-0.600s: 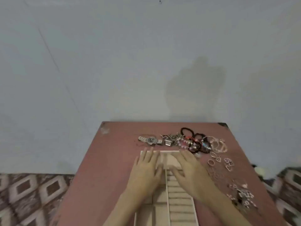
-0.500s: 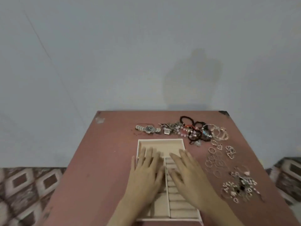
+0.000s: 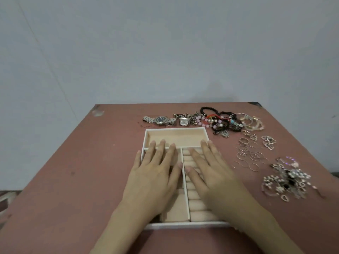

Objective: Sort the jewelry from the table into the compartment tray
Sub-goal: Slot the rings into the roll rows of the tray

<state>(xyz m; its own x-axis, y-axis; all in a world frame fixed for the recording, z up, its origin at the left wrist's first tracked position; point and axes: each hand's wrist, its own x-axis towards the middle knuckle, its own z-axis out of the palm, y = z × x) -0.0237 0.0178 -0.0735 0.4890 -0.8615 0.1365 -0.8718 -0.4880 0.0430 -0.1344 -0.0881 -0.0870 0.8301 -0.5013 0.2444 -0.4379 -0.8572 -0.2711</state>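
A white compartment tray (image 3: 176, 129) with beige lining lies in the middle of the reddish table (image 3: 82, 171). My left hand (image 3: 156, 176) and my right hand (image 3: 212, 176) lie flat on it, palms down, fingers straight, holding nothing. Beyond the tray sit a silver watch (image 3: 159, 120), a small square watch (image 3: 184, 122) and a tangle of beaded bracelets (image 3: 220, 121). Gold bangles (image 3: 253, 122) lie at the far right. Thin rings (image 3: 247, 154), heart earrings (image 3: 268, 142) and a heap of brooches and pendants (image 3: 288, 180) lie right of the tray.
A pale wall (image 3: 165, 52) rises straight behind the table's far edge. Patterned floor (image 3: 5, 198) shows at the lower left. The table's left half holds only a small pale mark (image 3: 98, 112) near the far corner.
The view has tilted down, so the table and tray fill more of the frame. Both hands have slid back toward me along the tray, uncovering its wide far compartment.
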